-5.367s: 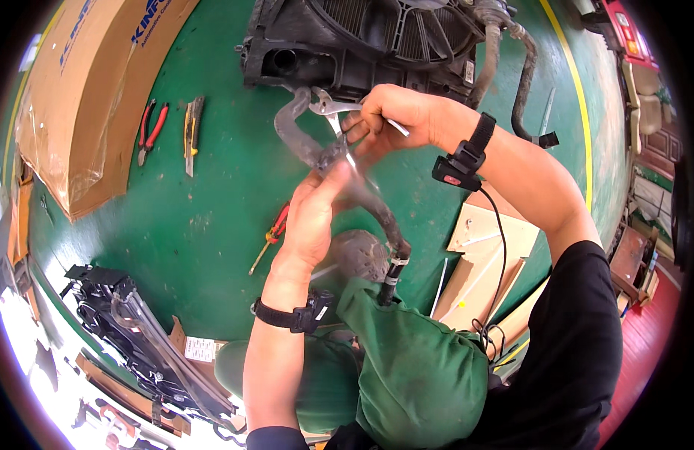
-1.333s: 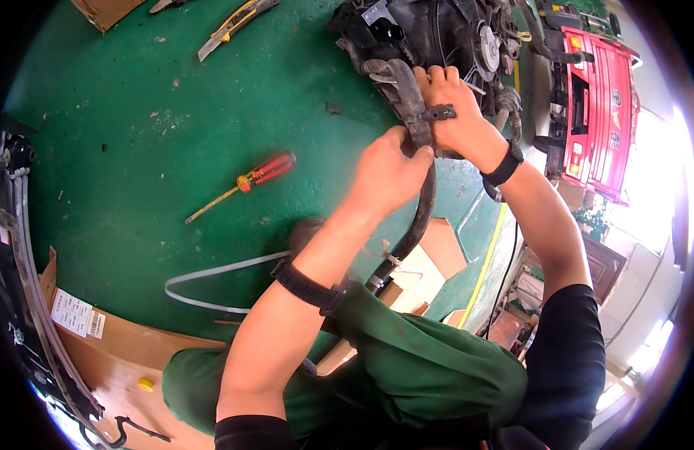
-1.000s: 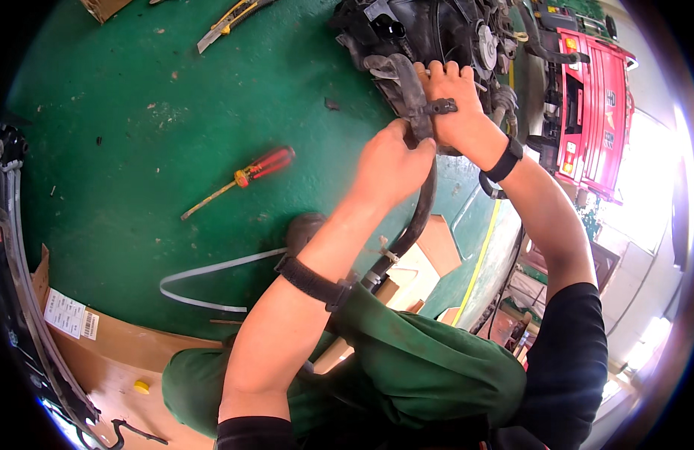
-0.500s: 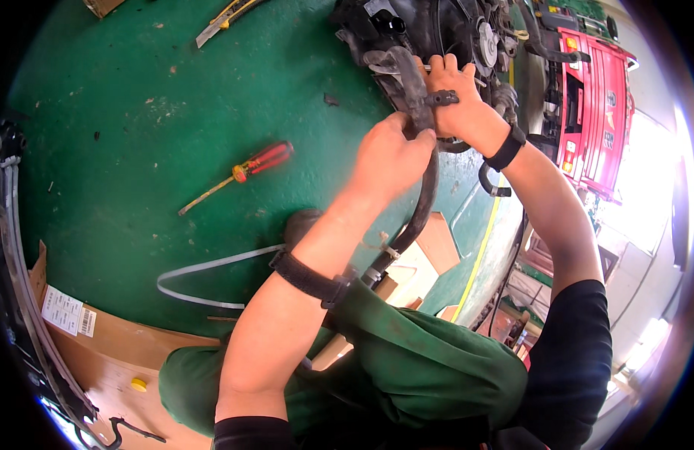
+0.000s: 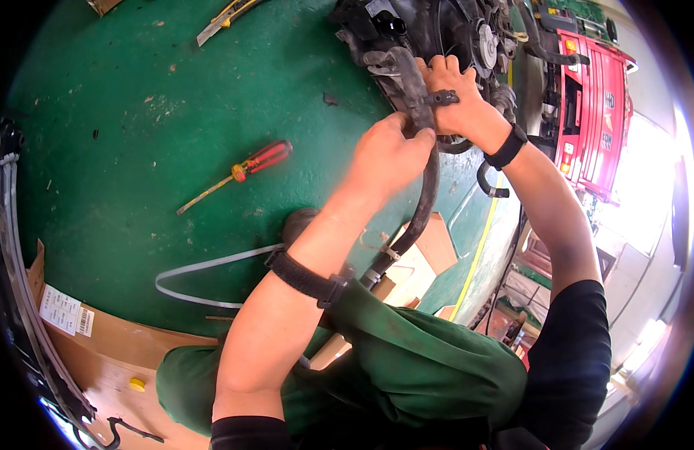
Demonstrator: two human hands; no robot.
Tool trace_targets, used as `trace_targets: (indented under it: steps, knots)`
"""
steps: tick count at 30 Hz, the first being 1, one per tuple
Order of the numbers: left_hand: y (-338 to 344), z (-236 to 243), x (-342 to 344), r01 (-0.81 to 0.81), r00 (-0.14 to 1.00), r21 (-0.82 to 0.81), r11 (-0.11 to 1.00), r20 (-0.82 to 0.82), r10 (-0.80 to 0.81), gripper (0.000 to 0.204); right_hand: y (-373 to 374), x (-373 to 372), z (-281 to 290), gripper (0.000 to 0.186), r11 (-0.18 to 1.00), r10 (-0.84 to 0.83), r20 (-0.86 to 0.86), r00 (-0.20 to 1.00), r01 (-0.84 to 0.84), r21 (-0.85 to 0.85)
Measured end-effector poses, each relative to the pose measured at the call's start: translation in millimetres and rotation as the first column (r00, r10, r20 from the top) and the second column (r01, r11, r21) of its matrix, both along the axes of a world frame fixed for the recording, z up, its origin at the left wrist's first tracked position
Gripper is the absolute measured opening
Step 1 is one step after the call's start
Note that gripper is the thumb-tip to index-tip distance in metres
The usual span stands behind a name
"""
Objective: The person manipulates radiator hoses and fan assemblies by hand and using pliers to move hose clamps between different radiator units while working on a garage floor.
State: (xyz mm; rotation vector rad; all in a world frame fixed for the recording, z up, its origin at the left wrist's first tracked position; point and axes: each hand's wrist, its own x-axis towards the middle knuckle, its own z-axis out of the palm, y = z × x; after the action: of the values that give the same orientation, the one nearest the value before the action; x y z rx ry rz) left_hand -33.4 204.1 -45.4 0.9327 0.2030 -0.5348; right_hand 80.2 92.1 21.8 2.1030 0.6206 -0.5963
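Note:
A thick, worn black rubber hose (image 5: 431, 176) curves from near my knee up to a dark machine assembly (image 5: 437, 34) at the top. My left hand (image 5: 392, 156) is closed round the hose, its thumb lying across the front. Just beyond it, my right hand (image 5: 459, 101) presses against the hose's upper part from the right, with fingers bent toward the assembly. The hose hides part of that hand's grip. A short black side fitting (image 5: 441, 97) sticks out of the hose in front of the right hand.
On the green floor lie a red-handled screwdriver (image 5: 263, 159), a yellow utility knife (image 5: 219, 24) and a bent grey strip (image 5: 204, 271). Cardboard (image 5: 122, 337) with a yellow cap (image 5: 137, 385) is at the lower left. A red vehicle (image 5: 594, 112) stands at the right.
Both hands keep their places on the hose. Only a very slight shift of the whole view shows.

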Motion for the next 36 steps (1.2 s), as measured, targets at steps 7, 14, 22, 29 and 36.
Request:
trace_targets:
  steps: [7,14,22,29,36]
  knots:
    - [0,-5,0,-0.018,1.0,0.007,1.0,0.024,0.018,0.035,-6,0,-5,0.087,1.0,0.017,0.053,0.998,-0.017,-0.01]
    - [5,-1,1,0.038,0.999,0.021,0.999,-0.007,-0.037,0.036,-16,1,-8,0.071,0.992,0.0,0.052,0.999,-0.006,0.122]
    - [9,-1,1,0.058,0.998,-0.005,0.998,-0.013,-0.058,0.035,-29,4,-2,0.065,0.987,0.012,0.081,0.997,-0.025,0.159]
    - [13,-2,1,0.091,0.995,-0.082,0.992,-0.021,-0.093,0.036,-31,8,-2,0.049,0.972,-0.019,0.011,1.0,0.016,0.234]
    - [8,-22,5,-0.057,0.936,-0.318,0.946,-0.347,-0.061,0.036,-55,-3,-10,0.047,0.863,-0.187,-0.033,0.982,0.18,0.472]
